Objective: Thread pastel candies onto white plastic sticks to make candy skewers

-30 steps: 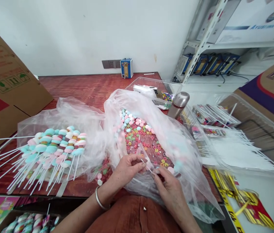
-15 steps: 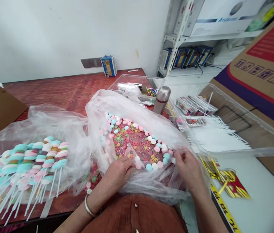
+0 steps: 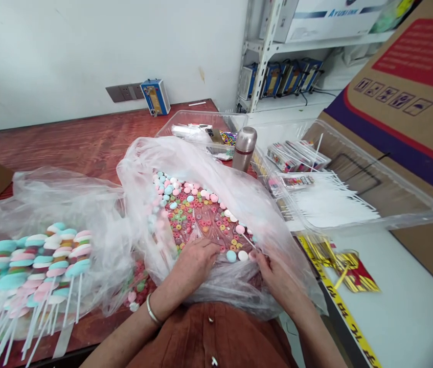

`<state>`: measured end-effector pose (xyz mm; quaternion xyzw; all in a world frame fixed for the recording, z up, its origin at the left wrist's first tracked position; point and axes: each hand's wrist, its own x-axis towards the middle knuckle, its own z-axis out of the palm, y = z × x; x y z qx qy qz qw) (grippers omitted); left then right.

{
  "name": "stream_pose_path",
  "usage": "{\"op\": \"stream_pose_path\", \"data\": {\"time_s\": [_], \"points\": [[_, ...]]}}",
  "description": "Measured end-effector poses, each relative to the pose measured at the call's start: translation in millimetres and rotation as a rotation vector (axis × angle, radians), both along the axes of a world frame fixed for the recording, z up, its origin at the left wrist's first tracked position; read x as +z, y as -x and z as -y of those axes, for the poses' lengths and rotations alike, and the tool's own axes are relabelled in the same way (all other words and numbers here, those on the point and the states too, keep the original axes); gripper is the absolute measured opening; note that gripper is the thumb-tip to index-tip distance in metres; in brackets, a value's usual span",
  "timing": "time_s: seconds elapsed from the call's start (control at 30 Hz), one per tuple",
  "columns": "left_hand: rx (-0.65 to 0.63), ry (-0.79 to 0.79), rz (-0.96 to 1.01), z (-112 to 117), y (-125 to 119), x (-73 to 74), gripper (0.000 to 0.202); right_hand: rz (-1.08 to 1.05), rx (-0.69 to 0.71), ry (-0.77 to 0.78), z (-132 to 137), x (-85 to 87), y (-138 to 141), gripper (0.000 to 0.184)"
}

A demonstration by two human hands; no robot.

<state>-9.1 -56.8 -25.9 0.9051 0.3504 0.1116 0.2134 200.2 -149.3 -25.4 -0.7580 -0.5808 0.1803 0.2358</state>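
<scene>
The right hand pinches a white stick reaching a pink candy as the left hand curls over a plastic bag, its grip unclear.

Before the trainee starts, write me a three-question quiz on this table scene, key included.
1. Which hand holds the thin white stick?
2. True or false: the bracelet is on the left wrist.
3. What colour is the sweet at the far end of that stick? A. blue, B. pink, C. green

Key: 1. The right hand. 2. True. 3. B.
</scene>
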Motion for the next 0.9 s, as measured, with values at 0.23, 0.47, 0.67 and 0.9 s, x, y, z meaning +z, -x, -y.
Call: {"op": "stream_pose_path", "data": {"time_s": [0.23, 0.47, 0.67, 0.9], "points": [[-0.031, 0.04, 0.105, -8.6, -32.5, 5.4, 0.019, -0.122, -0.067, -0.135, -17.7, 50.5, -3.5, 0.033], [-0.002, -0.005, 0.125, -24.0, -57.1, 0.4, 0.024, -0.064, -0.206, -0.353, -27.5, 48.0, -17.2, 0.028], [-0.124, -0.093, 0.016, -36.5, -74.4, -7.2, 0.016, -0.159, -0.233, -0.251, -16.2, 46.8, -11.2, 0.035], [0.14, 0.141, 0.311, -38.3, -57.4, -6.0, 0.011, -0.213, -0.161, -0.084, -2.8, 25.7, 2.0, 0.034]]}}
